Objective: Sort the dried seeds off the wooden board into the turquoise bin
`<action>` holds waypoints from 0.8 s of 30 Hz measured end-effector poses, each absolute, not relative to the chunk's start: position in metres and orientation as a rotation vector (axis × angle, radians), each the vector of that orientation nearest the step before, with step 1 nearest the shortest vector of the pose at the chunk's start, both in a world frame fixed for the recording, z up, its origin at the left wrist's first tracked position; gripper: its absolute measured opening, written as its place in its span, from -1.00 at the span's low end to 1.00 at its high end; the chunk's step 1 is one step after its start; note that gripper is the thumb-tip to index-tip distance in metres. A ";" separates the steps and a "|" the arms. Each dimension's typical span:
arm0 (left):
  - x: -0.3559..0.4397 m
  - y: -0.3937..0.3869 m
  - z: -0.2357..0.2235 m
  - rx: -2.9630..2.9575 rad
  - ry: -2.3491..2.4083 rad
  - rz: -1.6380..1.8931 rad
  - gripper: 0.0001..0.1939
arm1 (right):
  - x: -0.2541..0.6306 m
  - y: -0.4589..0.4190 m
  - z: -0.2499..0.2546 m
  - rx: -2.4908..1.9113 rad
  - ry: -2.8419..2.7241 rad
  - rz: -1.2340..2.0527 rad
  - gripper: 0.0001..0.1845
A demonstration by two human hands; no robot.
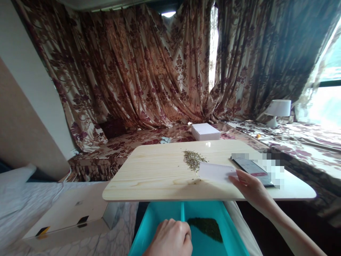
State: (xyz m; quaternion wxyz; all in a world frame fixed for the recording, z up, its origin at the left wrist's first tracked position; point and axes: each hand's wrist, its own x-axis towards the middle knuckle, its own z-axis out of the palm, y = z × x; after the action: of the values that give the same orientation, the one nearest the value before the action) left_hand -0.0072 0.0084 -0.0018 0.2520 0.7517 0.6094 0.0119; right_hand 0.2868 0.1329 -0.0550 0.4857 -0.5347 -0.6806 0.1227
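My right hand [249,185] pinches the right end of a white card [214,172], which is held low over the wooden tabletop [149,170]. Just beyond the card lies a loose pile of small greenish-brown grains [194,160], with a few stray ones on the near side. Below the table's front edge, my left hand [170,237] is curled closed over a turquoise bin [229,224] with a divider. What its fingers hold, if anything, is hidden. A dark green heap of fine grains [209,227] lies in the bin's right compartment.
A dark flat device or folder [253,170], partly pixelated, lies right of the card. Behind the table stands a white box [205,132] on patterned cloth. A large pale carton [71,217] is at lower left. A white lamp [279,108] stands at far right.
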 end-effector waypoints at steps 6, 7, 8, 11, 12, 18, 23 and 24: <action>-0.007 0.009 -0.001 2.043 1.665 0.036 -0.64 | 0.273 0.124 -0.046 -1.258 -1.662 0.463 -0.68; -0.008 0.010 -0.001 2.043 1.663 0.033 -0.64 | 0.270 0.123 -0.044 -1.244 -1.671 0.489 -0.68; -0.008 0.010 -0.002 2.040 1.661 0.030 -0.64 | 0.267 0.124 -0.042 -1.233 -1.679 0.511 -0.68; -0.010 0.009 -0.003 2.035 1.658 0.027 -0.64 | 0.259 0.129 -0.038 -1.226 -1.669 0.531 -0.70; -0.011 0.009 -0.003 2.038 1.661 0.035 -0.64 | 0.256 0.132 -0.038 -1.229 -1.658 0.526 -0.71; -0.017 0.021 -0.011 2.082 1.611 -0.017 -0.62 | 0.251 0.144 -0.047 -1.190 -1.663 0.425 -0.68; -0.020 0.036 -0.021 2.116 1.569 -0.087 -0.60 | 0.257 0.141 -0.052 -1.181 -1.709 0.351 -0.60; -0.020 0.036 -0.021 2.121 1.571 -0.084 -0.60 | 0.257 0.139 -0.051 -1.189 -1.712 0.327 -0.58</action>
State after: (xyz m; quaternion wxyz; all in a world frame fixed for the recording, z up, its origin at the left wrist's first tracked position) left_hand -0.0197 0.0359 -0.0212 0.2475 0.7781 0.5764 -0.0306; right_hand 0.2570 0.1388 -0.0514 0.4932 -0.4900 -0.7060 0.1350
